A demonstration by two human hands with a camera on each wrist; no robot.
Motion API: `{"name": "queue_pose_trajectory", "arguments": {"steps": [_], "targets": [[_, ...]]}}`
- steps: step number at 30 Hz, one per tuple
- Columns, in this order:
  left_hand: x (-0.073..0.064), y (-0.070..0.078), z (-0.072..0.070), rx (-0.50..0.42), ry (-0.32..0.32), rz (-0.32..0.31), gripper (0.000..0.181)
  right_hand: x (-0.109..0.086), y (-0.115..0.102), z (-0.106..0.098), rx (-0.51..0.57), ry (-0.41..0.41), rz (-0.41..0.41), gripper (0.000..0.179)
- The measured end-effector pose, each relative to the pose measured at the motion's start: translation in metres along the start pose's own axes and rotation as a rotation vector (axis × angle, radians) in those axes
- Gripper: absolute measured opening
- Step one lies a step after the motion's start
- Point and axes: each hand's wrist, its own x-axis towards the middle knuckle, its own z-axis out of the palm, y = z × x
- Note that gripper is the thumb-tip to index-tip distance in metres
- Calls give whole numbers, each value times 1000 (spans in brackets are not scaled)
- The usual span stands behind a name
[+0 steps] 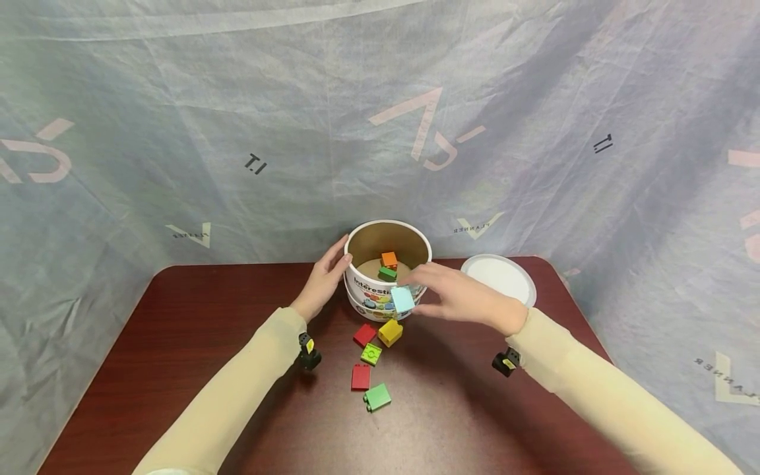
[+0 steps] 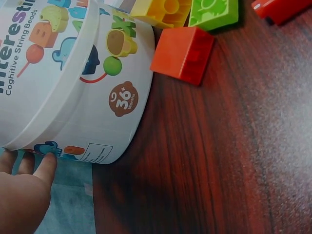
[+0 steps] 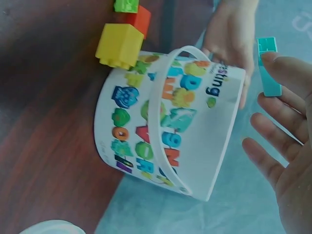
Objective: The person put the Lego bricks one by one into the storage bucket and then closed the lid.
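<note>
The head view looks forward-down from above; nearer wrist views share the bucket [image 3: 165, 122].

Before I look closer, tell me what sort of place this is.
Probably a makeshift filming booth: a printed sheet hangs behind and beside the table, and small black devices are worn at both wrists.

On the table [image 1: 196, 330], five building blocks [image 1: 371, 354] lie on the near side of the bucket [image 1: 362, 288], other blocks [image 1: 388, 259] inside it, the lid [image 1: 500, 276] to its right.
</note>
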Motion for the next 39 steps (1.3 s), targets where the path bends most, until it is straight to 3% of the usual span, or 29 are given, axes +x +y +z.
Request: {"name": "queue_pose_trajectory", "arguments": {"steps": [11,18,39], "targets": [[0,-3,-1,1,3,-11,58,20,11,-10,-8,7,23,46],[-1,-2,-1,7,5,-2,58,32,16,-14,2,-30,102,50],[1,-2,0,15,14,-18,58,54,63,-2,16,-32,248,46]]}}
